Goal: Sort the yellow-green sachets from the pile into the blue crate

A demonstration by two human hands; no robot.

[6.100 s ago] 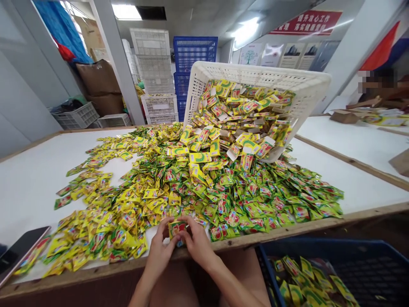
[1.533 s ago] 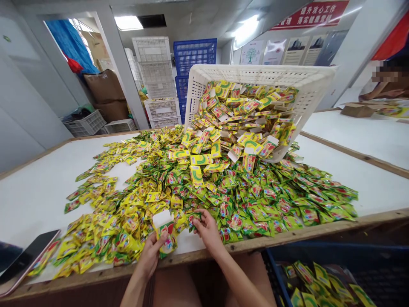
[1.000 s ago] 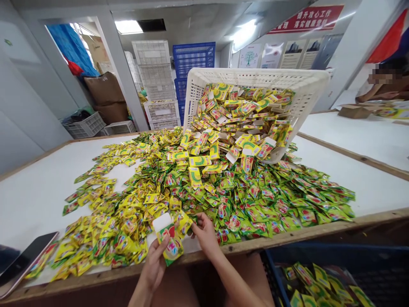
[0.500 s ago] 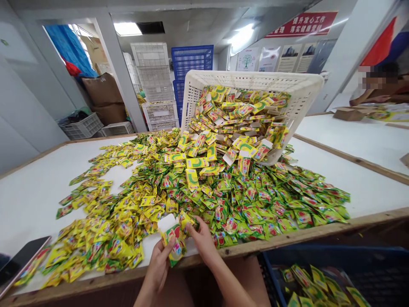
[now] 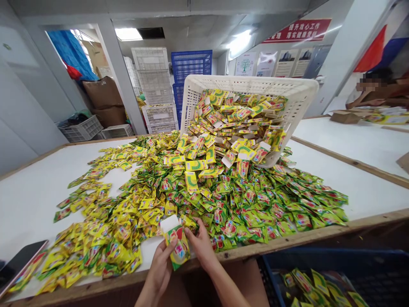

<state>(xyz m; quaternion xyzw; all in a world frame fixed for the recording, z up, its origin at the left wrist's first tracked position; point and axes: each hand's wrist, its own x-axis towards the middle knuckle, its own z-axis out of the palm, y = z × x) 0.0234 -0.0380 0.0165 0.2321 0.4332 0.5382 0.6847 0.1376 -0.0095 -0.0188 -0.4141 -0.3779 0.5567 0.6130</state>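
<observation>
My left hand (image 5: 160, 265) is closed around a small yellow and green box (image 5: 178, 251) with a red fruit picture, its white flap standing up. Beside the box's open top, my right hand (image 5: 202, 246) pinches a yellow-green sachet (image 5: 188, 222), partly hidden by the fingers. Whether the sachet's end is inside the box, I cannot tell. A heap of similar sachets (image 5: 262, 209) spreads over the white table around my hands. Behind it, a white plastic crate (image 5: 249, 81) lies tipped toward me, spilling flat small boxes (image 5: 191, 181) onto the heap.
A phone (image 5: 22, 262) lies at the table's left front corner. Below the wooden table edge (image 5: 287, 238), a blue crate (image 5: 275, 273) holds filled-looking boxes. Stacked crates (image 5: 150, 72) stand behind. Another person sits at the far right near an open carton (image 5: 347, 116).
My right hand and the sachet have shifted slightly, staying next to the box's opening. The box has moved a little to the right in my left hand. The view has tilted slightly.
</observation>
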